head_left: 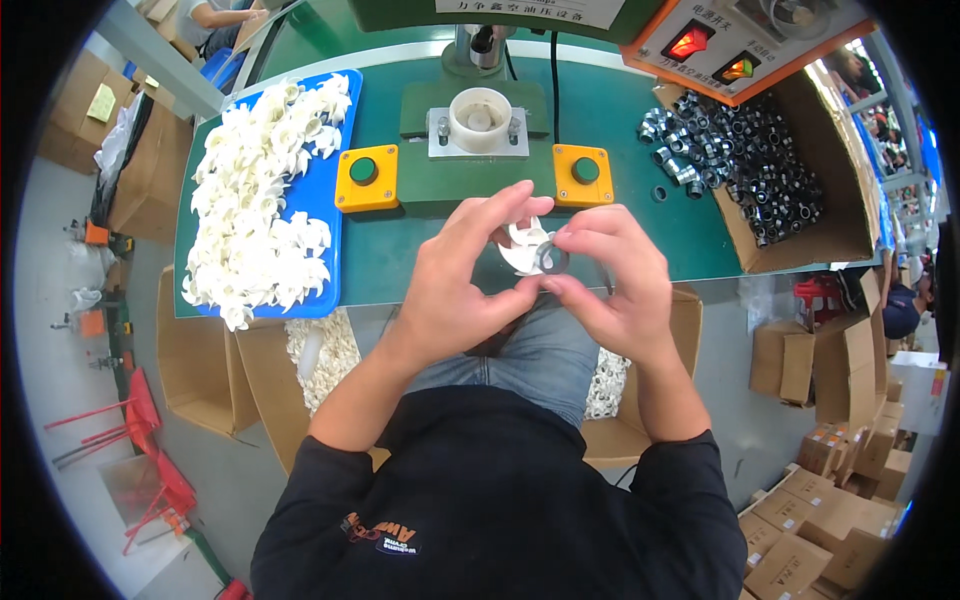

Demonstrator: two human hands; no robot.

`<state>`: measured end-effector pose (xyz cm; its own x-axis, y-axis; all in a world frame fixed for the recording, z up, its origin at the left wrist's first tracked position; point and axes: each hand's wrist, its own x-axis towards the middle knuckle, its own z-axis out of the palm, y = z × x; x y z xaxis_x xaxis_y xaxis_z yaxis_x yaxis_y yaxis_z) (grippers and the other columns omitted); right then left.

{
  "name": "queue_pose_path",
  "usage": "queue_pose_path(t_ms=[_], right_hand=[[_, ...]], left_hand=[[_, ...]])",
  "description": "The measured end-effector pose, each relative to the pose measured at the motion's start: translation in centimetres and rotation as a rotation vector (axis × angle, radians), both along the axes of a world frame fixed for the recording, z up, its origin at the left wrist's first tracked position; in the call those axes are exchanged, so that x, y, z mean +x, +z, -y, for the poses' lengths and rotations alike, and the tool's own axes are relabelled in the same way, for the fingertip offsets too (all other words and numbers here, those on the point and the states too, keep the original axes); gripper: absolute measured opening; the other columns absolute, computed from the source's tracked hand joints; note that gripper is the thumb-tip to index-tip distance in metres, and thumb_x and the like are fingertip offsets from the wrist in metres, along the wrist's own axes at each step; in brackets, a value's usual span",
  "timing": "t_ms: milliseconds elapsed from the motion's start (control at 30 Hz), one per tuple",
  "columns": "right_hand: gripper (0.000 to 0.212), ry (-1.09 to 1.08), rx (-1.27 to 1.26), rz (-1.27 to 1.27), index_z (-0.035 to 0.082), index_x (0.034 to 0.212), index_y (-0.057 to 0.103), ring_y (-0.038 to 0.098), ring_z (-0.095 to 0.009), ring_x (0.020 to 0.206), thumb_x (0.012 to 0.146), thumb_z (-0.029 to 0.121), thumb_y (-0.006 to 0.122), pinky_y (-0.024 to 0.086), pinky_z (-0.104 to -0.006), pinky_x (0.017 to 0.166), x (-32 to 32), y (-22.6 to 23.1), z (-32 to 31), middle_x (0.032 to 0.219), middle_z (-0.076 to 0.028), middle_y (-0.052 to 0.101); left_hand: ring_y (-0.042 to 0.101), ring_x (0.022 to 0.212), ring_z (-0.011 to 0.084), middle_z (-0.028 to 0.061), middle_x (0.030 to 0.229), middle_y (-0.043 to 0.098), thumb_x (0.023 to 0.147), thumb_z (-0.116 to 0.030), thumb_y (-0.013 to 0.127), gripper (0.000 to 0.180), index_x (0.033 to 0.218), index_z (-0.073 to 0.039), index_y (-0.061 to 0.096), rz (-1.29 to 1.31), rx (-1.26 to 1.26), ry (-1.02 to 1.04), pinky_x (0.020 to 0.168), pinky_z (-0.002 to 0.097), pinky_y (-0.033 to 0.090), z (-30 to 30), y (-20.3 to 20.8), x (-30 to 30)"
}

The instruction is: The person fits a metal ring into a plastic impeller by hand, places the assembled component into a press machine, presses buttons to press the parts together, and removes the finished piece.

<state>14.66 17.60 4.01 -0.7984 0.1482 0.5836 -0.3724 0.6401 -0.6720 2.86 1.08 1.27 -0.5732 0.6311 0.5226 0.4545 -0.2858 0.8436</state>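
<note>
Both of my hands meet in front of the press, above the table's near edge. My left hand (448, 285) grips a white plastic bladed part (518, 258), like a small impeller, between thumb and fingers. A dark grey ring (552, 259) is pinched by the fingertips and thumb of my right hand (625, 280). The ring is held up against the white part's right side; whether it is seated on it I cannot tell. Beyond my hands stands the press fixture with a round white cup (480, 120) on a metal plate.
Yellow boxes with green buttons flank the fixture, one left (367, 190) and one right (583, 186). White bladed parts heap on a blue tray (326, 190) at left. Dark metal rings (690, 150) spill from a cardboard box (835, 190) at right. An orange-edged switch panel (725, 45) overhangs.
</note>
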Motion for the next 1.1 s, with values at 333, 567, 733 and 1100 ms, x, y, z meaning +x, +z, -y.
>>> queue_pose_path(t_ms=[333,567,733,1100], right_hand=[[0.039,-0.024,0.003,-0.001,0.003,0.110,0.071,0.063,-0.027,0.100,0.075,0.004,0.089,0.053,-0.0377,0.086,-0.5,-0.8,0.3,0.110,-0.011,0.062],[0.038,0.042,-0.121,0.000,0.002,0.111,0.071,0.063,-0.026,0.102,0.077,0.003,0.087,0.052,-0.0369,0.089,-0.3,-1.4,0.2,0.112,-0.011,0.062],[0.037,0.048,-0.135,0.023,0.002,0.113,0.071,0.063,-0.026,0.104,0.079,0.002,0.086,0.052,-0.0370,0.092,-0.3,-1.4,0.1,0.114,-0.012,0.061],[0.040,0.100,-0.281,0.014,0.002,0.118,0.069,0.060,-0.027,0.114,0.081,0.006,0.085,0.050,-0.0380,0.099,-1.1,-2.9,0.0,0.120,-0.013,0.061]], left_hand=[[0.071,0.098,0.0269,0.0120,0.112,0.072,0.073,0.001,0.084,0.067,0.137,-0.008,0.065,-0.183,-0.050,0.056,0.080,0.0361,0.059,0.4,0.8,0.0],[0.071,0.099,0.0266,0.0109,0.118,0.073,0.072,0.002,0.085,0.066,0.135,-0.005,0.066,-0.233,-0.016,0.051,0.081,0.0362,0.059,0.3,1.0,0.1],[0.071,0.103,0.0277,0.0112,0.122,0.074,0.071,0.002,0.085,0.065,0.134,-0.003,0.066,-0.283,0.009,0.065,0.083,0.0360,0.060,0.1,1.0,-0.1],[0.073,0.109,0.0281,0.0118,0.126,0.074,0.074,0.001,0.086,0.063,0.134,-0.003,0.066,-0.182,-0.009,0.050,0.090,0.0358,0.061,-0.1,-0.2,-0.4]])
